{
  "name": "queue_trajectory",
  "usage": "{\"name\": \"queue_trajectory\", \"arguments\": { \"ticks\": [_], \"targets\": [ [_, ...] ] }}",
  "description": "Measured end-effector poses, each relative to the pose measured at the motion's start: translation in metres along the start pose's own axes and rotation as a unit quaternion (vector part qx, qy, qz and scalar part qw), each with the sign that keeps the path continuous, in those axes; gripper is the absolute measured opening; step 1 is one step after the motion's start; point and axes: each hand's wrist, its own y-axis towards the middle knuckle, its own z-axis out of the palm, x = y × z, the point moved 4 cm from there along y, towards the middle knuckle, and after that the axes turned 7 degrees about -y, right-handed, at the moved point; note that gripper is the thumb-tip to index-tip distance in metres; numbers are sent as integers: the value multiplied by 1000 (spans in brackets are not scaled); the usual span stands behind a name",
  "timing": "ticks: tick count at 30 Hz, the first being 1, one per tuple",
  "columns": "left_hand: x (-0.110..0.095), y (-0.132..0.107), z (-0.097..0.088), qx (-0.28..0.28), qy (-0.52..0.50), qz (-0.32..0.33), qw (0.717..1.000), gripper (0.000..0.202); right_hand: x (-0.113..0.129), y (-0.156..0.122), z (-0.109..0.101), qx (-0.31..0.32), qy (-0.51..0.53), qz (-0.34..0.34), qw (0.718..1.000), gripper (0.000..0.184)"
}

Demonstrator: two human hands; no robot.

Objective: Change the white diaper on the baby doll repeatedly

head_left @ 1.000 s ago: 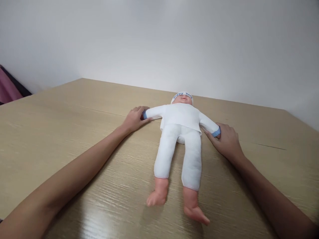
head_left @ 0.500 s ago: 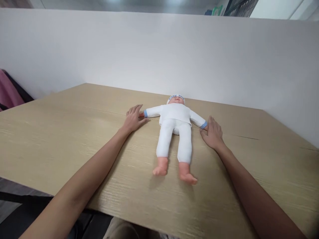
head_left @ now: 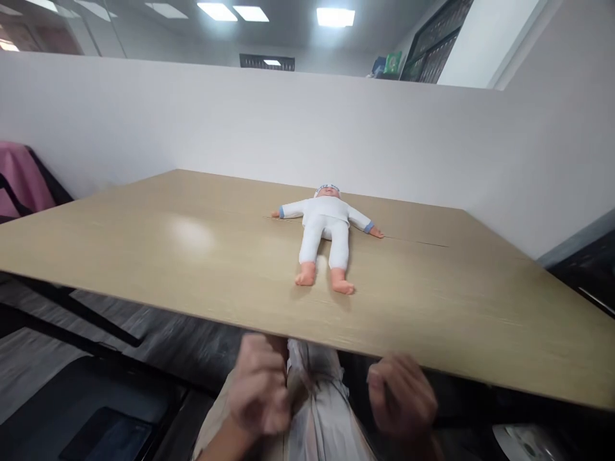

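Note:
A baby doll (head_left: 327,232) in a white suit and white cap lies on its back on the wooden table (head_left: 192,256), arms spread and bare feet toward me. Neither hand touches it. Both hands are below the table's near edge, over my lap, and smeared by motion. My left hand (head_left: 259,384) looks curled and sits against a crinkled white plastic bag (head_left: 317,403). My right hand (head_left: 401,397) also looks curled, just right of the bag. Whether either hand grips the bag cannot be made out.
A white partition wall (head_left: 288,128) runs behind the table and along its right side. A pink cloth (head_left: 19,179) hangs at the far left. Dark floor and a black object (head_left: 96,410) lie below the table on the left.
Both hands have left the doll's arms and pulled back under the table's near edge. The view has backed away and tilted up, so the doll looks smaller and farther off.

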Motion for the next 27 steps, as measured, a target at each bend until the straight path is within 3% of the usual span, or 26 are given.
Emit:
{"name": "queue_trajectory", "arguments": {
  "ticks": [1, 2, 4, 6, 8, 11, 14, 17, 20, 22, 25, 27],
  "targets": [
    [-6, -33, 0, 33, -14, -7, 999, 38, 5, -28, 1, 27, 8, 37, 999, 29],
    [-3, -59, 3, 94, 1, -65, 993, 37, 2, -55, 7, 70, 13, 112, 991, 31],
    [14, -96, 7, 192, 37, -229, 954, 36, -13, -109, 27, 161, 57, 281, 945, 39],
    [35, -113, 9, 246, 61, -359, 898, 45, -31, -151, 47, 191, 100, 407, 887, 58],
    [53, -116, 13, 279, 67, -405, 868, 56, -44, -177, 67, 210, 143, 496, 830, 78],
    [74, -115, 29, 325, 49, -431, 840, 61, -52, -191, 94, 222, 194, 563, 772, 93],
    [84, -114, 50, 322, -12, -488, 811, 70, -50, -186, 114, 220, 204, 585, 753, 97],
    [79, -111, 70, 318, -91, -522, 786, 86, -39, -176, 124, 217, 223, 599, 738, 101],
    [58, -107, 78, 304, -186, -532, 768, 96, -17, -159, 111, 213, 261, 602, 724, 102],
    [36, -108, 71, 255, -247, -531, 770, 95, 4, -145, 91, 211, 306, 600, 708, 99],
    [-2, -116, 40, 176, -256, -521, 795, 89, 42, -130, 50, 214, 354, 596, 689, 91],
    [-28, -125, 12, 148, -193, -507, 827, 86, 60, -127, 19, 192, 299, 601, 716, 91]
  ]
}}
